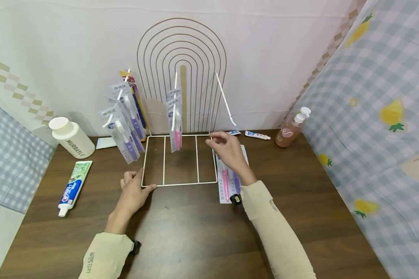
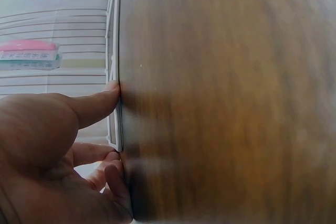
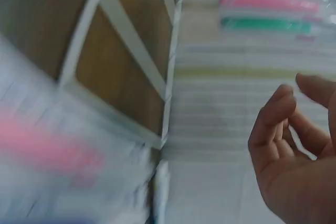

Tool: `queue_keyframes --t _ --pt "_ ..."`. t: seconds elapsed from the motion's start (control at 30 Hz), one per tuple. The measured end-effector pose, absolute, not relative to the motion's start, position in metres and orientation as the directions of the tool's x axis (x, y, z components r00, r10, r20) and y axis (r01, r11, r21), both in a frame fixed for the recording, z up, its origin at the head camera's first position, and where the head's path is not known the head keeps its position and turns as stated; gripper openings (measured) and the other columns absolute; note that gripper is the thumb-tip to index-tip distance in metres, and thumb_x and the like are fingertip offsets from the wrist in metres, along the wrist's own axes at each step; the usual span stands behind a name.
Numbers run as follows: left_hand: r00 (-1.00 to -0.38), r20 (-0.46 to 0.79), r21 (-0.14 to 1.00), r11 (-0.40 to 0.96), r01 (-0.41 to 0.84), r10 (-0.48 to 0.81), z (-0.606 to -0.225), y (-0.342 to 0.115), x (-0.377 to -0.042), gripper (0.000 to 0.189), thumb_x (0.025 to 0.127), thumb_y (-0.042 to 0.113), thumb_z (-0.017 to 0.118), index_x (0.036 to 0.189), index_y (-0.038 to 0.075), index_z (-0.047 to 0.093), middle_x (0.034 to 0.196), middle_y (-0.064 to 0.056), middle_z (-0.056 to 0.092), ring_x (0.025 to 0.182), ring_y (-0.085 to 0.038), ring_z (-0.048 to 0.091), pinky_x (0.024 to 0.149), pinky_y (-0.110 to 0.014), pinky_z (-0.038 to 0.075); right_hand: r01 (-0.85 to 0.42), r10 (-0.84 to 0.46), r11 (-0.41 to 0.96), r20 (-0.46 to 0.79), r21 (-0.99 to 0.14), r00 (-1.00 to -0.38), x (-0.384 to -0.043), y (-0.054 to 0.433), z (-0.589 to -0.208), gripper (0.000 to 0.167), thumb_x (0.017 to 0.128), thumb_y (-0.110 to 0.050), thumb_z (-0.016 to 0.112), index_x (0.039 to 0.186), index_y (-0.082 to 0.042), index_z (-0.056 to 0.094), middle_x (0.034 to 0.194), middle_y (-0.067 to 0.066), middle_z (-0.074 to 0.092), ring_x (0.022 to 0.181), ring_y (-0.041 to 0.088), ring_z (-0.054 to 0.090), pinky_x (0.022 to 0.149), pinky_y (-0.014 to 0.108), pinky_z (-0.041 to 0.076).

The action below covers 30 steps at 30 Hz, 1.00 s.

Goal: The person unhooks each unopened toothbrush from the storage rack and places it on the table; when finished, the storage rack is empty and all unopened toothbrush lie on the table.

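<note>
A white wire display rack [image 1: 181, 185] stands on the table, with three hooks. My left hand [image 1: 134, 190] holds its front left corner, thumb against the front bar and fingers at the side bar. Above the rack's right side, my right hand [image 1: 228, 150] has bent fingers and a gap between thumb and index finger, holding nothing. Packaged purple toothbrushes [image 1: 127, 143] hang on the left hook; packs with a pink toothbrush [image 1: 176, 128] hang on the middle one. The right hook [image 1: 225, 99] carries nothing. Toothbrush packs [image 1: 225, 184] lie beside the rack, partly under the right arm.
On the left are a white bottle [image 1: 75, 139] and a toothpaste tube [image 1: 74, 188]. Small tubes, one of them a mini toothpaste [image 1: 257, 135], lie at the back. A pump bottle [image 1: 290, 130] stands back right. Patterned cloth [image 1: 377, 116] hangs behind and beside the table.
</note>
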<state>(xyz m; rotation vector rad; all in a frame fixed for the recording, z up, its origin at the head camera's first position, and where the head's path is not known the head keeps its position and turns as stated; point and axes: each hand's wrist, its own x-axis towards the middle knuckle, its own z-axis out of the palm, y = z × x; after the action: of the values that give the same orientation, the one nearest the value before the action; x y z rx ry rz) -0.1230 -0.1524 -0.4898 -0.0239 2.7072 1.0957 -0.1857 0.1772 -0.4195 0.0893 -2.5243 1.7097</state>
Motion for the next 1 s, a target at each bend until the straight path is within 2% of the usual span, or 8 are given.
queue_keyframes --t 0.17,0.4,0.53,0.67,0.83,0.9,1.0 --pt "-0.979 -0.187 0.695 0.715 -0.075 0.079 -0.495 -0.153 -0.124 0.088 0.110 0.020 0.077 0.175 -0.011 0.028 0.157 -0.037 0.035 0.129 -0.050 0.034 0.112 -0.066 0.042 -0.142 -0.101 0.234 0.121 -0.962 -0.988 -0.194 0.144 -0.397 0.037 0.107 -0.012 0.079 0.141 0.001 0.076 0.104 0.003 0.070 0.062 0.010 0.058 0.057 0.021 0.046" --pt "-0.985 -0.153 0.700 0.712 -0.055 0.074 -0.504 -0.157 -0.124 0.087 0.109 0.022 0.079 0.174 -0.012 0.032 0.154 -0.036 0.036 0.128 -0.050 0.035 0.110 -0.067 0.045 -0.163 -0.176 0.182 0.131 -0.970 -0.976 -0.202 0.117 -0.376 0.040 0.107 -0.011 0.078 0.146 0.000 0.073 0.119 0.009 0.069 0.067 0.007 0.059 0.058 0.021 0.046" --pt "-0.987 -0.142 0.696 0.717 -0.044 0.076 -0.507 -0.158 -0.124 0.086 0.108 0.022 0.079 0.173 -0.011 0.033 0.153 -0.036 0.037 0.127 -0.050 0.036 0.109 -0.067 0.044 -0.165 -0.187 0.159 0.134 -0.973 -0.973 -0.204 0.110 -0.370 0.039 0.106 -0.006 0.078 0.144 0.002 0.073 0.115 0.007 0.069 0.066 0.007 0.058 0.058 0.021 0.047" --pt "-0.989 -0.130 0.693 0.720 -0.037 0.075 -0.507 -0.158 -0.125 0.086 0.108 0.022 0.079 0.173 -0.011 0.034 0.152 -0.036 0.038 0.126 -0.050 0.036 0.108 -0.066 0.044 -0.151 -0.179 0.159 0.122 -0.976 -0.976 -0.205 0.106 -0.368 0.033 0.106 -0.004 0.078 0.138 0.005 0.075 0.102 0.004 0.070 0.063 0.006 0.056 0.055 0.021 0.045" --pt "-0.990 -0.118 0.701 0.713 -0.031 0.074 -0.506 -0.158 -0.124 0.086 0.108 0.022 0.079 0.173 -0.012 0.034 0.151 -0.036 0.039 0.126 -0.050 0.036 0.107 -0.065 0.044 -0.131 -0.162 0.154 0.106 -0.979 -0.981 -0.206 0.103 -0.369 0.022 0.107 -0.005 0.078 0.126 0.006 0.076 0.089 0.013 0.072 0.060 0.007 0.055 0.052 0.021 0.042" --pt "-0.990 -0.117 0.702 0.712 -0.029 0.075 -0.506 -0.157 -0.124 0.086 0.108 0.023 0.080 0.173 -0.012 0.035 0.150 -0.036 0.039 0.125 -0.050 0.036 0.107 -0.065 0.044 -0.135 -0.159 0.151 0.110 -0.979 -0.981 -0.205 0.103 -0.369 0.019 0.107 -0.005 0.077 0.123 0.006 0.076 0.091 0.013 0.072 0.060 0.008 0.054 0.052 0.021 0.041" --pt "-0.991 -0.114 0.701 0.712 -0.027 0.074 -0.504 -0.157 -0.123 0.086 0.108 0.022 0.080 0.172 -0.012 0.035 0.150 -0.036 0.039 0.125 -0.049 0.036 0.106 -0.064 0.044 -0.136 -0.148 0.142 0.115 -0.980 -0.982 -0.206 0.102 -0.370 0.018 0.107 -0.005 0.077 0.122 0.006 0.077 0.092 0.006 0.071 0.062 0.007 0.056 0.052 0.021 0.041"
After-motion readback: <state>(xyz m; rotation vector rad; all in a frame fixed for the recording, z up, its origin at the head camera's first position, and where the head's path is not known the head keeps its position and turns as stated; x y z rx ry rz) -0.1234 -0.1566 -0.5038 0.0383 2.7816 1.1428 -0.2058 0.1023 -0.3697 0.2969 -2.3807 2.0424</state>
